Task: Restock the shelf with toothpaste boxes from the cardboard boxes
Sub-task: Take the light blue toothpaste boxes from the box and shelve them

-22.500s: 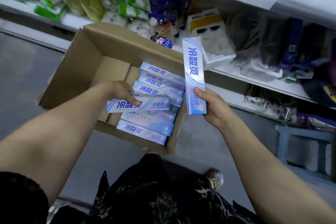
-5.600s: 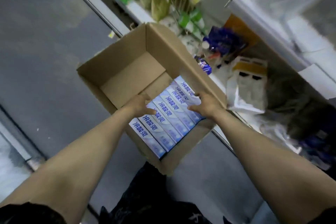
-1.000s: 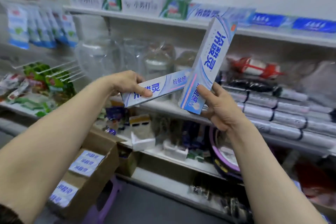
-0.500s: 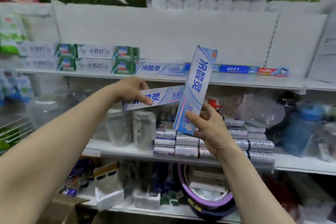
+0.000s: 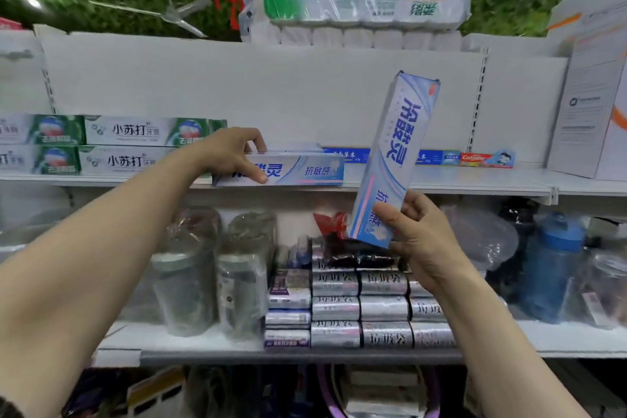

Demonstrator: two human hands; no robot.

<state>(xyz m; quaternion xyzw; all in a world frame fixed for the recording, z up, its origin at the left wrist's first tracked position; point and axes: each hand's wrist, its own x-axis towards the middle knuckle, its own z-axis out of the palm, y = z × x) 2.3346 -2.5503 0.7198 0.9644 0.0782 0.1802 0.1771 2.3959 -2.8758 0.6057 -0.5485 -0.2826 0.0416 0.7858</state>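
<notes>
Right grip: the right grip [image 5: 420,241] has fingers and thumb curled round the lower end of a pale blue-and-white cardboard toothpaste box [image 5: 397,146], held nearly upright.
Left grip: beyond and to its left, the left grip [image 5: 227,154] pinches the left end of a second pale blue toothpaste box [image 5: 305,171], which lies lengthwise at the front edge of the white metal shelf [image 5: 475,181].
Behind the left grip: green-and-white toothpaste boxes [image 5: 129,146], stacked two high.

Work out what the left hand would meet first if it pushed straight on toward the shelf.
Likely the pale toothpaste box already lying on the shelf, right behind the held box in the left hand, though depth is unclear.
</notes>
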